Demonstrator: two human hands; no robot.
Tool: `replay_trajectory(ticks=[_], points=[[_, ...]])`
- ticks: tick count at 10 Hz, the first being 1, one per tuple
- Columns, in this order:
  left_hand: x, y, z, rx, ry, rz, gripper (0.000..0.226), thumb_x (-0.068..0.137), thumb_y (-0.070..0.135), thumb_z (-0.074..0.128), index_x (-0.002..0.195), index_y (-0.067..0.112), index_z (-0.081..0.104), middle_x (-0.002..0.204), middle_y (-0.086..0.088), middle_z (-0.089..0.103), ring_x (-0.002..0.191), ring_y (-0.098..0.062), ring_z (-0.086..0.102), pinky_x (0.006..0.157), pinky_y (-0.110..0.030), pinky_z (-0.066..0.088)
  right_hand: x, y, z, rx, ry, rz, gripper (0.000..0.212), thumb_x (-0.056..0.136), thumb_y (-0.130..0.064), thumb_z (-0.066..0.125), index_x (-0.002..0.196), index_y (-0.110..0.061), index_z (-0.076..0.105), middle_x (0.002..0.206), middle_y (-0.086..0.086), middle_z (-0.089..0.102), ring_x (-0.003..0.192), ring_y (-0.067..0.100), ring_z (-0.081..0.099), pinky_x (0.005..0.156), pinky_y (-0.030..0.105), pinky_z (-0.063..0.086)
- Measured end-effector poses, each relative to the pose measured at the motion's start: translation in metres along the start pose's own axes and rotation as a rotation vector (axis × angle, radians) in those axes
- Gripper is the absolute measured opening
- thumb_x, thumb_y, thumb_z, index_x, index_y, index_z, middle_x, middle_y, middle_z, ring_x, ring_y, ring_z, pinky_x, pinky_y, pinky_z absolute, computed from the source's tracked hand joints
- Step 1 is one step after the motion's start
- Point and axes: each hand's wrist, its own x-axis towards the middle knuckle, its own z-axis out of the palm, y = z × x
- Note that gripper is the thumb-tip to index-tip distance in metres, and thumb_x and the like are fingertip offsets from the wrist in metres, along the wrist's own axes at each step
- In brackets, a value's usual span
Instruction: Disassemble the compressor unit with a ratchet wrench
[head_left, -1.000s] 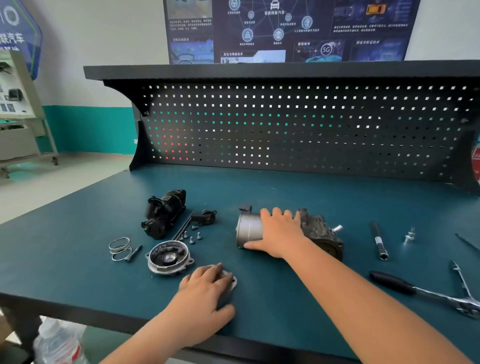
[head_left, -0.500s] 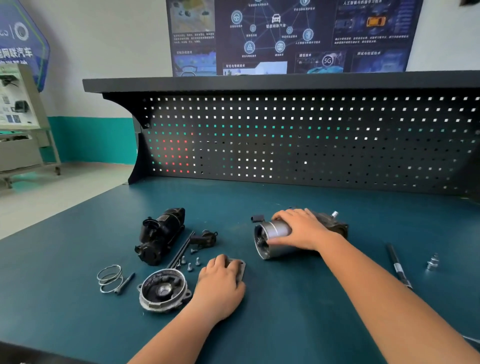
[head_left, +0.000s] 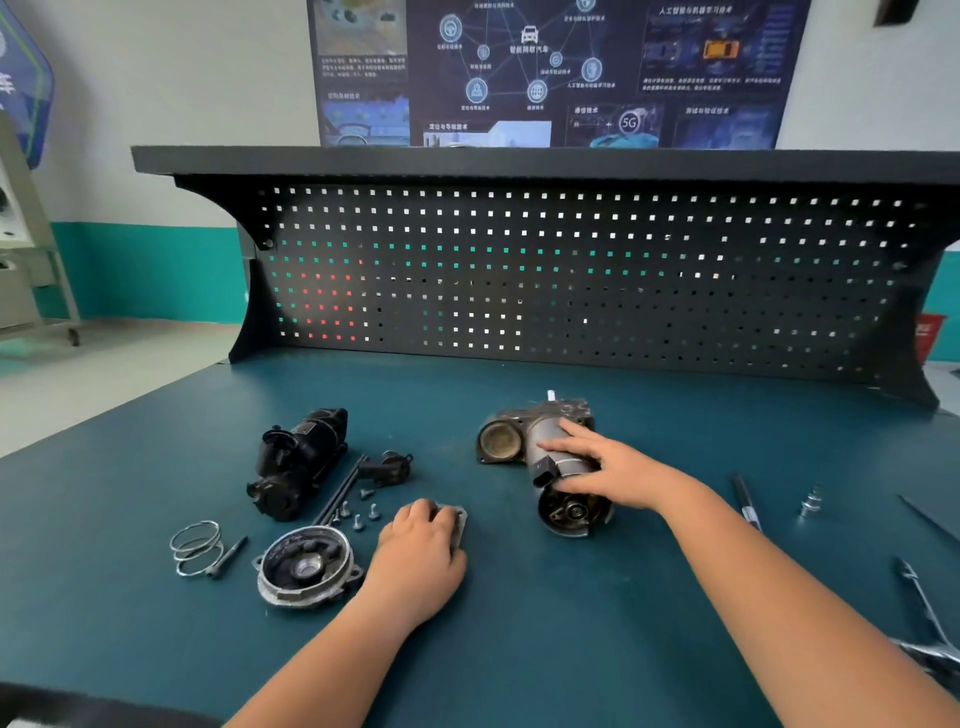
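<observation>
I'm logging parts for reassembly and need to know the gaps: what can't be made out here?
Head view only:
- Plate: mostly under the left hand; its shape, and whether it is gripped, are unclear.
- Wrench: blurred and cut off by the right edge.
- Screws: too small to tell head type.
- Compressor: the right hand covers its middle, hiding any fasteners there.

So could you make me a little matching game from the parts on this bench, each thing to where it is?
Things:
1 spring rings
2 compressor body
3 flat plate
4 black motor

Places:
A under the right hand
B far left, beside a bolt
C under the left hand
D behind the round cover

Pairs: 1-B, 2-A, 3-C, 4-D.
</observation>
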Motion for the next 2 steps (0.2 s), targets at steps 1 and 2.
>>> replay_trajectory(ticks=[1,2], points=[[-0.004,0.002,-0.005,-0.036,0.091,0.094,0.044,0.092,0.03,0.039,0.135,0.023,0.039,0.139,-0.001,0.036,0.132,-0.019,0.028,0.107,-0.029,0.024,-0.009,0.0,0.011,-0.02,0.087,0.027,0.061,0.085,-0.031,0.068,0.139,-0.039,0.039,0.157,-0.015,0.007,0.142,0.006,0.014,0.109,0.021,0.017],[-0.025,0.008,-0.018,-0.188,0.111,0.311,0.04,0.093,0.023,0.043,0.133,0.024,0.044,0.143,0.004,0.032,0.137,-0.012,0.022,0.111,-0.018,0.014,-0.033,-0.01,0.021,-0.069,0.204,0.015,0.074,0.087,-0.034,0.065,0.148,-0.025,0.025,0.158,-0.006,0.008,0.143,0.009,0.013,0.114,0.025,0.013]])
